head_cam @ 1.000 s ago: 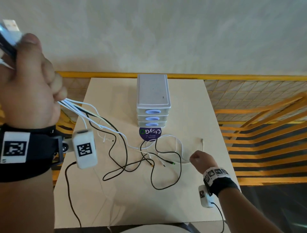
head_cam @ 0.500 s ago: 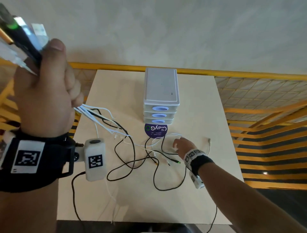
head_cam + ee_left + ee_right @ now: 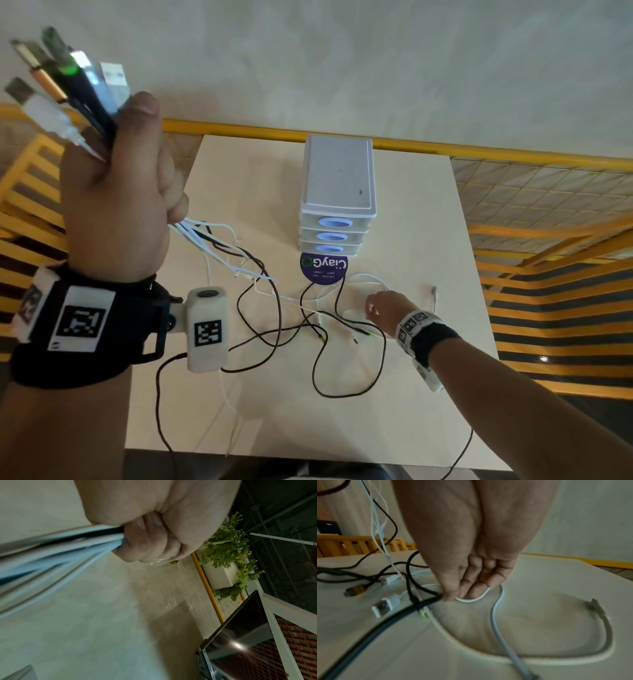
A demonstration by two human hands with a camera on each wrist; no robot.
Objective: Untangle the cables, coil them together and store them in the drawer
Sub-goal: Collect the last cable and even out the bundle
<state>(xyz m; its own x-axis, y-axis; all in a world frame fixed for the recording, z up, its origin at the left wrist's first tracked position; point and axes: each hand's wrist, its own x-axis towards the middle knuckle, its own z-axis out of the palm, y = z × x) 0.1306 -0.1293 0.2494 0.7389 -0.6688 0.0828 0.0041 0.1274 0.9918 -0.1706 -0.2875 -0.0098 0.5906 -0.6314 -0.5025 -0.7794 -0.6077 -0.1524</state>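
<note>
My left hand (image 3: 113, 212) is raised high at the left and grips a bundle of white and black cables (image 3: 219, 246). Their USB plugs (image 3: 68, 85) stick out above the fist. The wrist view shows the fingers (image 3: 154, 540) curled tight round the strands (image 3: 60, 550). The cables hang down to a loose tangle (image 3: 308, 335) on the table. My right hand (image 3: 382, 308) is down on the table in front of the drawer unit (image 3: 337, 192). Its straight fingertips (image 3: 471, 592) touch a white cable loop (image 3: 471, 600), and the thumb lies against a black cable (image 3: 393, 618).
The beige table (image 3: 428, 240) carries a white three-drawer unit with all drawers closed and a round purple sticker (image 3: 323, 269) before it. Loose plug ends (image 3: 382, 607) lie left of my right hand. A yellow railing (image 3: 513, 154) runs behind and beside the table.
My left hand has lifted the bundle further into view, plugs now fully showing. My right hand moved left and forward from the table's right side onto the white cable loop.
</note>
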